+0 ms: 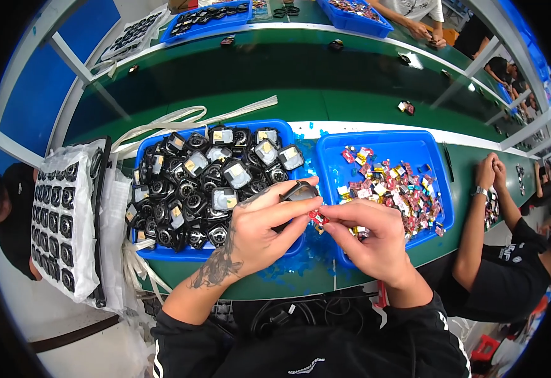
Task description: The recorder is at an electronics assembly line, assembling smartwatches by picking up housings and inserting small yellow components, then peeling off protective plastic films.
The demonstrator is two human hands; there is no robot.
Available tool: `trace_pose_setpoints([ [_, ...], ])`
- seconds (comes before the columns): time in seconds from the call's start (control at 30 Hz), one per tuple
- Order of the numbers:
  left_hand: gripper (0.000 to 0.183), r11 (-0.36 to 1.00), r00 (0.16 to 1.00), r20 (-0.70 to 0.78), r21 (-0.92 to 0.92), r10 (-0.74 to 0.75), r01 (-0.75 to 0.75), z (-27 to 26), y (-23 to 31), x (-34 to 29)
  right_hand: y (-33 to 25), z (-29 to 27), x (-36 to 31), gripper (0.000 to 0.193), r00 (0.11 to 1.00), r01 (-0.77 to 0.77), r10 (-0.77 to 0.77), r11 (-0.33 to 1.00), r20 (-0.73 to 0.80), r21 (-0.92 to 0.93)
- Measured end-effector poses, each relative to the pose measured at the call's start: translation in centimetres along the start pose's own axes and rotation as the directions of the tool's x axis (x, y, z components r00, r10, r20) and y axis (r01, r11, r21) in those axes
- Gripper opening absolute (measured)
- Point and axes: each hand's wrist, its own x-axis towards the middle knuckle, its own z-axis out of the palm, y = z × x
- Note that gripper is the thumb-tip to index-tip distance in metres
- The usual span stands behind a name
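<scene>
My left hand [259, 220] is closed on a black watch case [300, 191], tilted between thumb and fingers. My right hand [373, 236] pinches a small red battery-like part [317, 218] right at the left fingertips. The two hands meet above the gap between two blue trays; whether the red part is joined to the case cannot be made out. Under and beyond my left hand, black watch cases [195, 164] fill the left tray [281, 126]. Beyond my right hand, many small red, white and yellow parts [407, 195] lie in the right tray [335, 146].
Stacked padded sheets of watch cases [55, 220] stand at the left. Pale straps [181, 120] trail behind the left tray. Blue scraps [294, 264] litter the green table. A dark conveyor [250, 75] runs behind, carrying a few pieces. A co-worker's hands [491, 170] are at the right.
</scene>
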Motion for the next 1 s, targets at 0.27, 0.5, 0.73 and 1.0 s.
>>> trace_pose_setpoints([
  [0.27,0.029,0.999,0.999,0.026,0.026,-0.036,0.035,0.1,0.1,-0.2,-0.4,-0.5,0.2,0.01,0.972,-0.224,0.207,0.959,0.109,0.172],
  [0.5,0.023,0.998,0.993,0.116,-0.049,-0.037,0.043,0.2,-0.3,-0.2,1.1,-1.2,0.2,0.007,0.963,-0.266,0.209,0.832,0.168,0.487],
  [0.73,0.023,0.809,0.836,0.363,-0.277,-0.411,0.518,0.3,0.1,-0.3,0.7,0.0,-0.7,0.02,0.985,-0.164,0.172,0.936,0.001,0.31],
  [1.0,0.046,0.756,0.914,0.271,-0.516,-0.303,0.403,1.5,-0.3,-0.6,2.0,0.7,-0.2,0.025,0.951,-0.212,0.294,0.838,-0.091,0.502],
])
